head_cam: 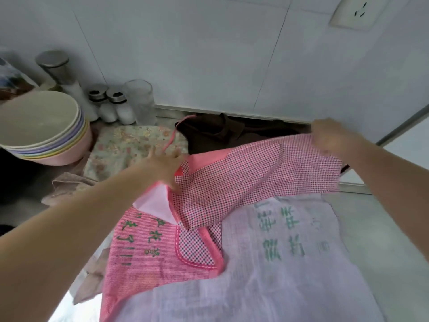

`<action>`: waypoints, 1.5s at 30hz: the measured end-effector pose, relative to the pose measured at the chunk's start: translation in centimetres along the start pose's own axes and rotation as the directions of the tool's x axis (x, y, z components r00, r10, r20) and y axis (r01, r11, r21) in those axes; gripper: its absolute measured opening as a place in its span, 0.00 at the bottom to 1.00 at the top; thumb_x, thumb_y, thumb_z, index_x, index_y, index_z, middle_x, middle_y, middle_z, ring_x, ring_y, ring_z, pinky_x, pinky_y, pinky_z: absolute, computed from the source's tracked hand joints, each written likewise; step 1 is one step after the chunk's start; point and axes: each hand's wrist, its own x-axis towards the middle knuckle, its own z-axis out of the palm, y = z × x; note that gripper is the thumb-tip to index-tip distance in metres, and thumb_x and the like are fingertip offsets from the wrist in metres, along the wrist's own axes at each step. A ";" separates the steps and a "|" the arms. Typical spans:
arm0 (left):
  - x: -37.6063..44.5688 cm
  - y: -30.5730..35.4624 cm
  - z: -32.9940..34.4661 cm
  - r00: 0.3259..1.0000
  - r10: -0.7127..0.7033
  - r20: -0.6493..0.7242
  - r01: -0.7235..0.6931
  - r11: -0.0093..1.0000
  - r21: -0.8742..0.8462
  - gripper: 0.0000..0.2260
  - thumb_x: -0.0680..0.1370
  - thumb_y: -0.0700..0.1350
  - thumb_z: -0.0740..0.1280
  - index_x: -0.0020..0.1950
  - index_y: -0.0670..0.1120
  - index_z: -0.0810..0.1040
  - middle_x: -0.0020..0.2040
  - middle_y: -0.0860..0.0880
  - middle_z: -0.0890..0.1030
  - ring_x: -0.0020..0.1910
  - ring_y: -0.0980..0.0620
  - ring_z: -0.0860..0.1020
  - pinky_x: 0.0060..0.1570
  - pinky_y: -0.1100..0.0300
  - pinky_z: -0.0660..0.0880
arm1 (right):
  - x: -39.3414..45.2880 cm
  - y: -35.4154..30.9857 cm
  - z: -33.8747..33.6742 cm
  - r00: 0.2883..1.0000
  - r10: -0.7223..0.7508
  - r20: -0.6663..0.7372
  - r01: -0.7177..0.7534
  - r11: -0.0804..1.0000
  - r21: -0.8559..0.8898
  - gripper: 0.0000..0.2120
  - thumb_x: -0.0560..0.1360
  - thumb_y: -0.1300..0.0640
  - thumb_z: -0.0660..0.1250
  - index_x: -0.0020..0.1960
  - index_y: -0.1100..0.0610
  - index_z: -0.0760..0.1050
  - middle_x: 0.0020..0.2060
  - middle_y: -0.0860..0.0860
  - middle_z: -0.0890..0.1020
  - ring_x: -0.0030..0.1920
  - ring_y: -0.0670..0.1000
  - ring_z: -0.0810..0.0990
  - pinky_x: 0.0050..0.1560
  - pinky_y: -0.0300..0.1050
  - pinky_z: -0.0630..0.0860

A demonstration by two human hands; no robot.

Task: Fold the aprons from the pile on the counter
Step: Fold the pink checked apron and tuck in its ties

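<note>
On the grey counter (383,228) below white wall tiles (209,54), both hands pinch the pink apron (243,177).

Green print on pink apron (162,247) blurred (unreadable), dark cloth (209,133) partly hidden behind it

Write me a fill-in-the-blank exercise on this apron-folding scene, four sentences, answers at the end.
1. The right hand grips the ____ apron.
2. The left hand holds the same apron's other ____.
3. The stack of bowls stands to the person's ____.
4. Green lettering marks the pale ____ cloth.

Answers: checked; edge; left; lilac
</note>
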 end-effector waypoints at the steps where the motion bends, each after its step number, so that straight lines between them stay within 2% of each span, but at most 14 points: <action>1: -0.2 0.0 0.0 1.000 0.000 -0.008 0.000 1.000 0.029 0.48 0.69 0.58 0.72 0.77 0.51 0.41 0.78 0.48 0.50 0.75 0.42 0.54 0.70 0.36 0.46 | 0.1 -0.4 0.4 1.000 -0.019 0.007 0.018 1.000 0.004 0.14 0.76 0.68 0.57 0.60 0.69 0.72 0.55 0.65 0.77 0.54 0.63 0.78 0.51 0.52 0.75; 8: -2.3 -1.4 -0.1 0.996 -0.067 -0.058 0.072 0.993 0.089 0.39 0.73 0.50 0.69 0.76 0.54 0.49 0.75 0.48 0.59 0.69 0.44 0.67 0.67 0.42 0.62 | 0.4 -12.0 1.1 0.823 -0.558 0.108 0.554 0.830 0.070 0.23 0.73 0.62 0.65 0.67 0.53 0.69 0.61 0.52 0.73 0.56 0.55 0.76 0.53 0.48 0.75; 12: -4.7 -4.8 1.1 0.957 -0.285 0.056 0.282 0.958 0.048 0.26 0.74 0.43 0.68 0.71 0.46 0.64 0.63 0.47 0.75 0.61 0.46 0.75 0.57 0.53 0.72 | -0.2 -15.6 2.5 0.836 -0.548 -0.013 0.545 0.834 -0.087 0.09 0.76 0.65 0.58 0.50 0.59 0.77 0.47 0.56 0.79 0.42 0.56 0.76 0.41 0.45 0.72; 15: -5.9 -8.4 2.6 0.906 -0.399 0.140 0.418 0.895 -0.153 0.10 0.74 0.42 0.67 0.54 0.42 0.77 0.51 0.47 0.81 0.52 0.49 0.80 0.44 0.62 0.74 | 0.7 -15.1 2.3 0.894 -0.443 -0.062 0.447 0.891 0.077 0.10 0.76 0.64 0.59 0.50 0.57 0.78 0.46 0.58 0.80 0.44 0.58 0.81 0.48 0.48 0.78; 17: -6.0 -9.9 3.6 0.882 -0.426 0.199 0.468 0.755 -0.460 0.09 0.77 0.45 0.64 0.43 0.41 0.79 0.36 0.50 0.83 0.35 0.55 0.80 0.35 0.68 0.73 | 0.9 -15.0 1.8 0.898 -0.438 -0.032 0.438 0.885 0.157 0.09 0.77 0.63 0.59 0.49 0.57 0.78 0.44 0.56 0.80 0.38 0.55 0.83 0.47 0.50 0.80; 20: -5.6 -9.3 4.0 0.858 -0.388 0.338 0.462 0.293 -0.837 0.19 0.79 0.54 0.60 0.37 0.40 0.76 0.29 0.47 0.80 0.19 0.55 0.72 0.20 0.67 0.65 | 0.5 -15.4 1.4 0.867 -0.498 0.023 0.484 0.853 0.195 0.06 0.78 0.62 0.59 0.48 0.55 0.74 0.39 0.51 0.77 0.30 0.50 0.82 0.41 0.47 0.80; 22: -5.2 -8.5 4.3 0.859 -0.384 0.338 0.454 0.265 -0.851 0.24 0.78 0.60 0.59 0.42 0.39 0.75 0.35 0.43 0.78 0.25 0.50 0.74 0.25 0.63 0.70 | 0.2 -15.6 1.3 0.860 -0.509 0.050 0.488 0.846 0.217 0.06 0.79 0.61 0.59 0.47 0.54 0.74 0.38 0.51 0.77 0.29 0.49 0.82 0.41 0.45 0.80; 26: -4.3 -7.7 3.5 0.828 -0.559 0.053 0.339 0.422 -0.841 0.26 0.76 0.56 0.65 0.63 0.36 0.73 0.60 0.38 0.77 0.59 0.41 0.75 0.53 0.56 0.70 | 0.6 -15.0 0.9 0.868 -0.476 0.139 0.401 0.838 0.369 0.09 0.80 0.59 0.59 0.50 0.60 0.77 0.35 0.54 0.82 0.30 0.48 0.83 0.40 0.42 0.80; 31: -2.9 -7.5 2.9 0.848 -0.530 0.011 0.265 0.407 -0.874 0.17 0.74 0.48 0.70 0.56 0.37 0.78 0.48 0.41 0.78 0.49 0.45 0.77 0.47 0.56 0.71 | 1.4 -13.7 0.4 0.839 -0.499 0.218 0.279 0.737 0.615 0.06 0.78 0.61 0.64 0.51 0.60 0.78 0.40 0.57 0.84 0.33 0.49 0.84 0.32 0.36 0.79; 34: -2.8 -8.2 2.1 0.830 -0.550 0.094 0.008 -0.158 -0.987 0.08 0.74 0.47 0.71 0.39 0.44 0.77 0.35 0.46 0.76 0.32 0.50 0.73 0.37 0.60 0.70 | 2.7 -12.6 0.6 0.885 -0.428 0.184 0.183 0.682 0.708 0.07 0.77 0.63 0.63 0.51 0.64 0.79 0.36 0.56 0.83 0.31 0.47 0.84 0.31 0.36 0.80; 36: -2.3 -9.0 1.9 0.815 -0.553 0.172 -0.040 -0.351 -0.936 0.10 0.76 0.48 0.67 0.36 0.46 0.75 0.32 0.48 0.73 0.26 0.53 0.69 0.29 0.64 0.66 | 3.4 -12.4 0.8 0.917 -0.365 0.164 0.159 0.708 0.688 0.06 0.78 0.63 0.62 0.51 0.62 0.78 0.34 0.55 0.83 0.29 0.46 0.83 0.29 0.35 0.78; 40: -2.3 -8.7 1.7 0.861 -0.469 0.194 0.073 -0.264 -0.962 0.12 0.77 0.54 0.63 0.45 0.46 0.78 0.45 0.47 0.79 0.43 0.49 0.76 0.47 0.59 0.72 | 4.2 -13.9 0.8 0.911 -0.344 0.229 0.172 0.820 0.546 0.06 0.79 0.63 0.60 0.50 0.57 0.75 0.25 0.51 0.82 0.24 0.45 0.81 0.26 0.35 0.75; 42: -2.3 -8.4 1.8 0.877 -0.456 0.153 0.048 -0.233 -0.971 0.11 0.75 0.49 0.68 0.55 0.46 0.78 0.47 0.47 0.79 0.45 0.49 0.77 0.46 0.60 0.76 | 4.5 -14.8 0.5 0.929 -0.306 0.207 0.212 0.901 0.379 0.09 0.77 0.65 0.59 0.50 0.60 0.77 0.32 0.54 0.83 0.21 0.44 0.79 0.27 0.36 0.72; 45: -1.9 -8.3 2.5 0.866 -0.500 0.015 0.092 0.129 -0.987 0.17 0.76 0.45 0.68 0.65 0.44 0.75 0.58 0.43 0.79 0.55 0.45 0.77 0.53 0.58 0.74 | 4.2 -16.7 -0.2 0.941 -0.295 0.168 0.269 0.950 0.160 0.14 0.74 0.67 0.58 0.58 0.62 0.75 0.49 0.58 0.80 0.29 0.50 0.81 0.27 0.38 0.70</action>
